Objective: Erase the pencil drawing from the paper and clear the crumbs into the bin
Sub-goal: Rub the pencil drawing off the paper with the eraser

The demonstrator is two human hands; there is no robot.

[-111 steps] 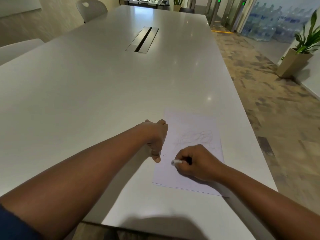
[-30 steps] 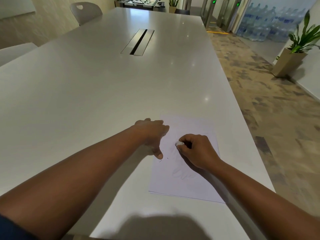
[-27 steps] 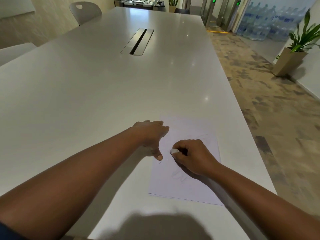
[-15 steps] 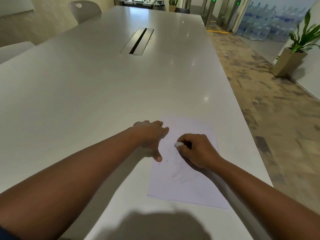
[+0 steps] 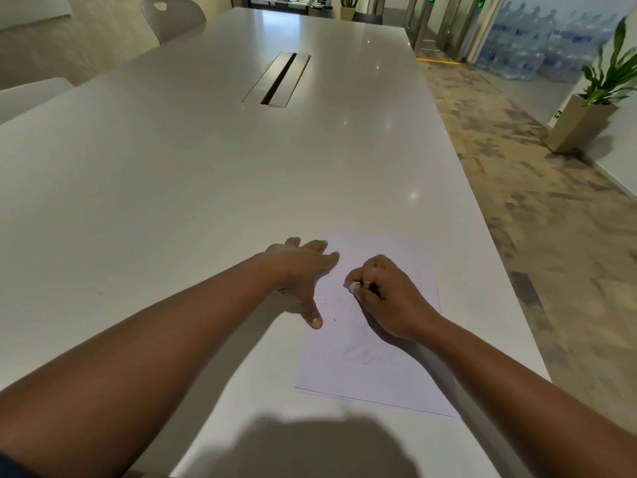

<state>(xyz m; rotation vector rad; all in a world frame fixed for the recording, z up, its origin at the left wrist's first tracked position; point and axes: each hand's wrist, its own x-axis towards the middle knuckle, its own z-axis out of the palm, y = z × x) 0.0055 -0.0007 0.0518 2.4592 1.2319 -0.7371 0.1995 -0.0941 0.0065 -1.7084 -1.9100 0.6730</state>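
Faintly, a grey pencil drawing [image 5: 367, 353] still showed on the white rectangular sheet of paper [image 5: 372, 381] — a cluster of looping strokes in the sheet's near half, just below the right hand [image 5: 389, 301]. The paper lay flat near the right edge of the long, glossy white table [image 5: 172, 188], its far half looking pale and largely blank, though blur made that hard to confirm. The right hand was curled around a small white eraser [image 5: 353, 288], pinched between thumb and fingertips with its end pressed to the sheet near the middle. The left hand [image 5: 303, 274] gripped nothing; it lay spread and flat, thumb reaching onto the paper's left margin and the other fingers at its upper left edge, pinning it in place. A few tiny dark specks [image 5: 333, 319] sat on the paper between the two hands, likely eraser crumbs.

Judging by this, the erasing was under way but not finished — the lower strokes remained to be rubbed out. The crumb clearing had not begun, and no bin was in view, so where the crumbs would go could not be told. Beyond the table lay a mottled carpet floor [image 5: 534, 208] and a potted green plant [image 5: 593, 108].
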